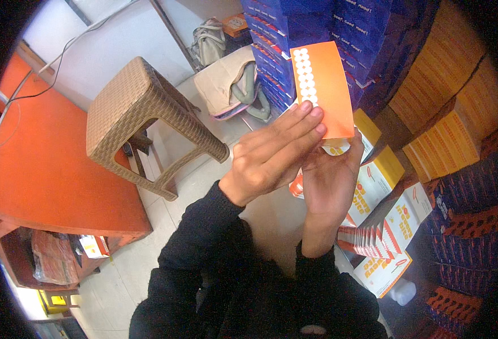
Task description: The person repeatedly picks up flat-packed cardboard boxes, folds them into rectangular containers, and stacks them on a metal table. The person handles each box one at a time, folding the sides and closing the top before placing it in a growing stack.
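Observation:
A flat orange carton (335,96) is held up in front of me, with white round stickers (304,73) in two columns along its left side. The fingers of my left hand (277,150) lie close together over its lower left corner, at the bottom of the stickers; that thumb is hidden. From below, my right hand (332,175) grips the lower end, palm up and fingers curled, partly behind the carton. A bit of white and yellow print shows between the hands under the orange panel.
White and yellow printed cartons (373,189) stand in a row at my right. Beyond them are stacked yellow boxes (444,141) and blue packs (345,51). A brown woven-pattern stool (122,107), a beige bag (226,82) and an orange counter (62,169) are to the left.

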Motion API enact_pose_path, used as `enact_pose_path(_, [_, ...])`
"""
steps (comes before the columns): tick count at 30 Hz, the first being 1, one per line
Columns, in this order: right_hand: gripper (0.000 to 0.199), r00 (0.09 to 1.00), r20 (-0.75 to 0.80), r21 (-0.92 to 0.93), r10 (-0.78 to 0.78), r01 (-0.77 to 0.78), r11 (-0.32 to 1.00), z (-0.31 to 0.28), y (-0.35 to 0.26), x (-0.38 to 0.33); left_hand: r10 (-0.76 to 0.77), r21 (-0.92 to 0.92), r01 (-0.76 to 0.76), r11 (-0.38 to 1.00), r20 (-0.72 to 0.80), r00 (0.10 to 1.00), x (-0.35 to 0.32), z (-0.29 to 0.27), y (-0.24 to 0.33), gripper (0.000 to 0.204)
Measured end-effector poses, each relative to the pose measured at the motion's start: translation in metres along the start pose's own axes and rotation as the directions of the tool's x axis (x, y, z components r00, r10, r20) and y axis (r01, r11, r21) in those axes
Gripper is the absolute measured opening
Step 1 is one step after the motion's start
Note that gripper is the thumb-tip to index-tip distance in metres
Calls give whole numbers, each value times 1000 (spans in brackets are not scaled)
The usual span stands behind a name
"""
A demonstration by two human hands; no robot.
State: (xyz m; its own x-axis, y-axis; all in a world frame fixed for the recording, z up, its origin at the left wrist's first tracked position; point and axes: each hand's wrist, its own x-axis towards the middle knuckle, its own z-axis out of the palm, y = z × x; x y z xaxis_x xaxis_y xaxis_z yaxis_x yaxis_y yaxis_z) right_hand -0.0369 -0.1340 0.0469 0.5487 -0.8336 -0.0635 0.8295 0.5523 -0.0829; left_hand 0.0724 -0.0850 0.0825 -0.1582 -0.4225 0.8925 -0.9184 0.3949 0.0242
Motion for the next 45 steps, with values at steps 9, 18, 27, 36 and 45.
enact_pose_path(9, [39, 967, -70, -122, -246, 237, 964, 3, 1, 7, -335, -370, 360, 856, 133, 933, -2, 4, 6, 25])
enact_pose_path(18, [42, 862, 107, -319, -496, 502, 804, 21, 15, 3, -767, -700, 650, 294, 233, 598, 3, -2, 1, 23])
enact_pose_path(27, [39, 761, 193, -357, -619, 642, 678, 24, 21, -3, -611, -647, 684, -337, 703, 364, 4, -15, -1, 36])
enact_pose_path(36, [38, 753, 169, -390, -636, 644, 658, 20, 22, 5, -734, -725, 662, -189, 552, 396, 5, -5, 8, 33])
enact_pose_path(45, [40, 793, 116, -305, -598, 602, 738, 24, 16, 12, -735, -829, 557, 38, 354, 578, 11, 3, 16, 45])
